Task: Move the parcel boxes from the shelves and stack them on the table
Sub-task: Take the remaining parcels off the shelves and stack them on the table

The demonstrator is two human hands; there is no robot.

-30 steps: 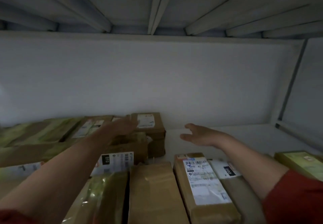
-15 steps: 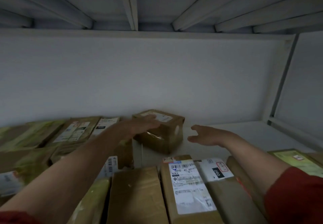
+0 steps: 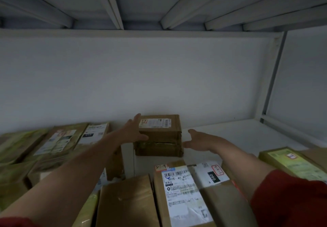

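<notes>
A small brown parcel box [image 3: 160, 138] with a white label on top stands at the back of the white shelf [image 3: 230, 138], against the rear wall. My left hand [image 3: 134, 131] lies flat against the box's left side, fingers spread, thumb on its front face. My right hand [image 3: 198, 141] hovers open just right of the box, a small gap apart from it. Both arms reach in over the nearer parcels.
Several parcels fill the shelf: flat labelled ones at left [image 3: 67, 138], a plain brown box [image 3: 127, 202] and a labelled box [image 3: 184, 196] in front, a green-labelled one [image 3: 292, 163] at right. The upper shelf [image 3: 159, 5] hangs low overhead. A metal upright [image 3: 272, 81] stands at right.
The small box has slid right, away from the left-hand parcels, and turned square to me. My left hand went from its top to its left side; my right hand closed in.
</notes>
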